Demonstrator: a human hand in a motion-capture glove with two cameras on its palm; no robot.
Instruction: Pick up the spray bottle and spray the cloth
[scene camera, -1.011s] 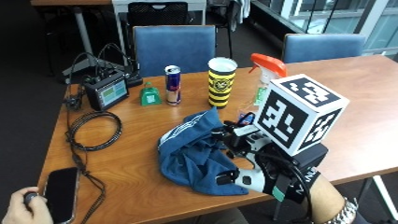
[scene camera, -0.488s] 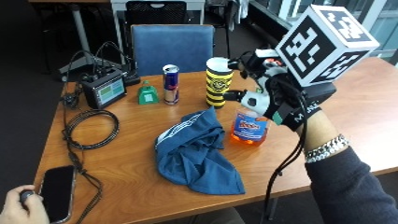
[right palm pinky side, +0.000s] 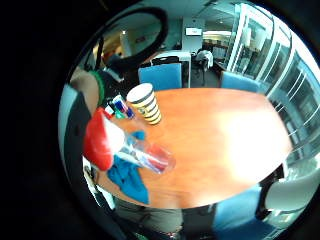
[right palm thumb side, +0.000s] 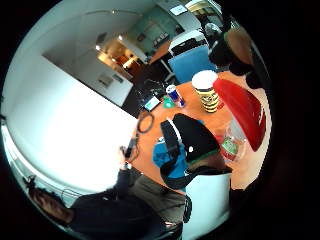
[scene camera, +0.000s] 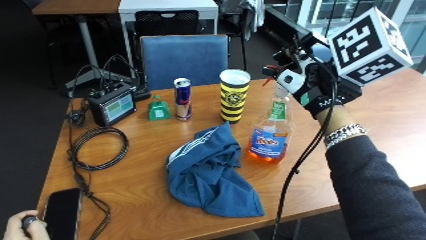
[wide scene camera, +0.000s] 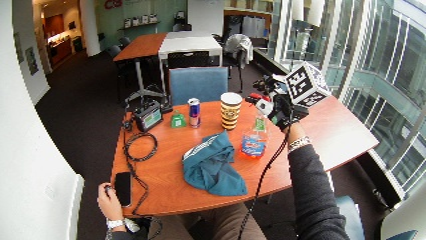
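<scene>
Holding the spray bottle (scene camera: 270, 131) by its red head, my gloved right hand (scene camera: 313, 87) has fingers curled round the neck; the bottle stands upright, base at the wooden table (scene camera: 393, 125), just right of the blue cloth (scene camera: 210, 172), in a glass-walled office.

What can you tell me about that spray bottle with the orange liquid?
The spray bottle is clear plastic, holding orange liquid in its lower part, with a blue and red label on the front, a green label on the neck and a red trigger head. It stands upright on the wooden table, between the blue cloth and the person's arm. The gloved right hand is at its head, which is mostly hidden in the outside view. Bottle and cloth look just apart.
</scene>
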